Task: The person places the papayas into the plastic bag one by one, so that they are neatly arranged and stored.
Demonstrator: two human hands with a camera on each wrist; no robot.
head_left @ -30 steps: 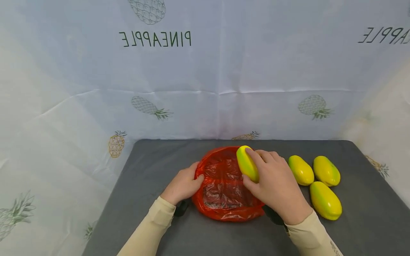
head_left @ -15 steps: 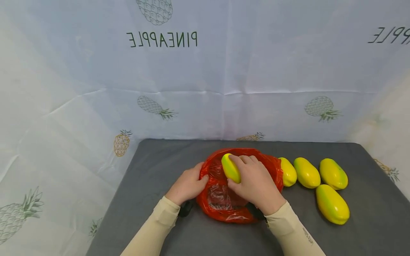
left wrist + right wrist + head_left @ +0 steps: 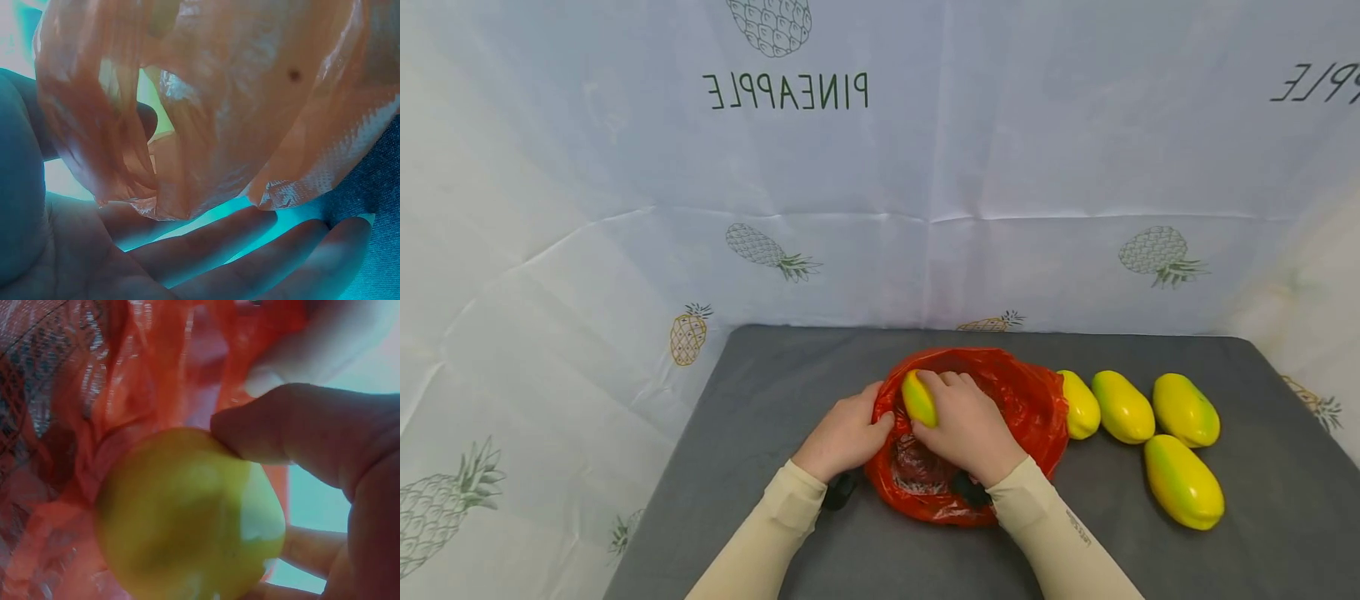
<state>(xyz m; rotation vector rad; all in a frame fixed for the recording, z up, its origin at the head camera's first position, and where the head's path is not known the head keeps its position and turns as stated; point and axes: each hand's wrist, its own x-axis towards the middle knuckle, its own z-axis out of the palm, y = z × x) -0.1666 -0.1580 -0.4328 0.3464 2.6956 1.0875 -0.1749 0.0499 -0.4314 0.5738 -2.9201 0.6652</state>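
Observation:
A red plastic bag lies with its mouth spread wide on the table. My left hand holds the bag's left rim, thumb over the inner side; in the left wrist view the other fingers extend below the thin film. My right hand grips a smooth yellow mango within the bag's mouth, close to the left rim. In the right wrist view, thumb and fingers hold the mango from one side, with red film behind it. The bag's bottom is partly hidden by the right hand.
Several more yellow mangoes, among them a front one, lie on the grey table right of the bag. The nearest mango is partly covered by the bag's edge. A white pineapple-print cloth hangs behind the table.
My right hand has carried the mango leftward and lower into the bag's mouth. The bag's right side has come into view beside a mango. My left hand keeps its hold on the rim.

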